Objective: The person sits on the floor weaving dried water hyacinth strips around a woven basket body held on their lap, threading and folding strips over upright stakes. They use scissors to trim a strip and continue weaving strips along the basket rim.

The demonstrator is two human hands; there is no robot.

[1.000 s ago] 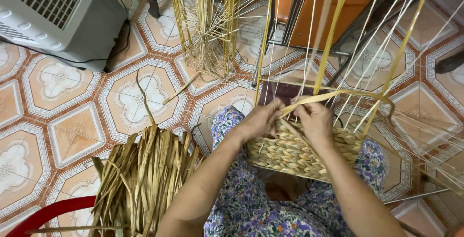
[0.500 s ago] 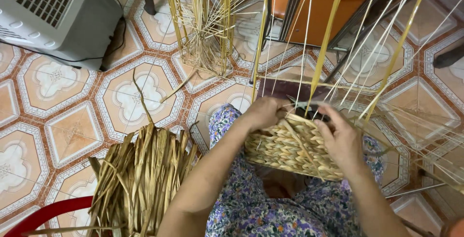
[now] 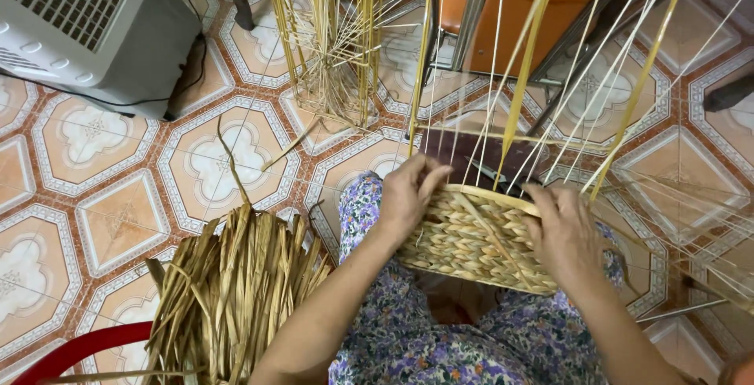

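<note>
1. Basket [image 3: 471,243], half woven from flat straw-coloured strands, sits on my lap between my two hands, its rim tipped away from me and thin upright stakes [image 3: 503,94] rising from it toward the top of the view.
2. Behind it, a grey boxy fan unit [image 3: 86,23] stands on the patterned orange and white floor tiles [image 3: 118,212] at upper left, with a black cord running along its base.
3. A loose bundle of dried leaf strips [image 3: 236,291] lies on the floor just beside my left knee, fanning toward a curved red rim [image 3: 71,350] at the bottom left corner.
4. Another upright frame of pale stakes [image 3: 330,47] stands on the tiles farther off, near an orange panel [image 3: 503,16].
5. My left hand [image 3: 408,196] is closed over the basket's left edge, fingers curled on the rim.
6. My right hand [image 3: 561,232] clasps the right side, palm flat on the weave, fingers wrapped over the rim.
</note>
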